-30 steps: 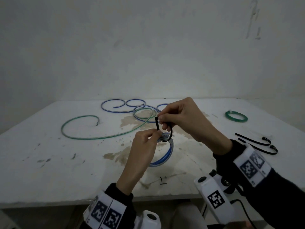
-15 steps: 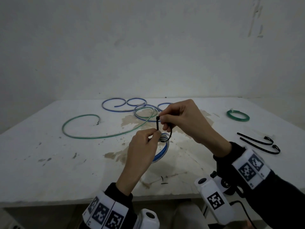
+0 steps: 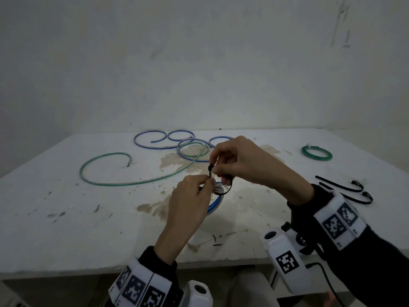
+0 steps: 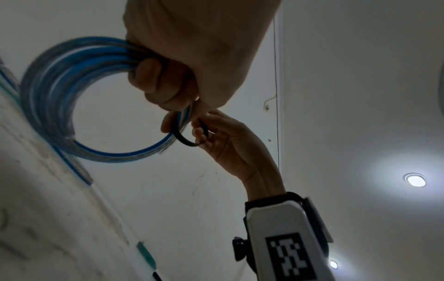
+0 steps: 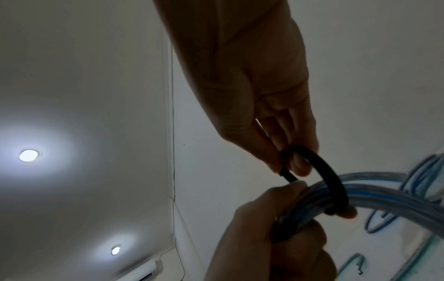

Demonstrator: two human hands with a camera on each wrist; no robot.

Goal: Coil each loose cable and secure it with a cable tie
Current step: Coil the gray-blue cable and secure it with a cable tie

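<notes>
A coiled blue cable [image 3: 215,203] [image 4: 57,106] [image 5: 384,192] hangs above the white table [image 3: 66,218], gripped in my left hand [image 3: 194,196] [image 4: 182,62] [image 5: 283,224]. A black cable tie [image 3: 228,189] [image 4: 185,138] [image 5: 329,171] loops around the coil's strands. My right hand [image 3: 234,162] [image 4: 216,133] [image 5: 276,133] pinches the tie near its head [image 3: 210,167], just above the left thumb and forefinger, which pinch the tie's strap. A loose green cable [image 3: 124,173] and a loose blue cable [image 3: 168,140] lie spread at the back of the table.
A small green coil [image 3: 316,152] lies at the back right. Two spare black cable ties [image 3: 345,189] lie near the right edge. Brown stains mark the table's middle, and a short black offcut [image 3: 218,244] lies near the front edge.
The tie's loop has grown smaller around the coil, and the tie's head has come closer to my left hand. Both hands stay in nearly the same place.
</notes>
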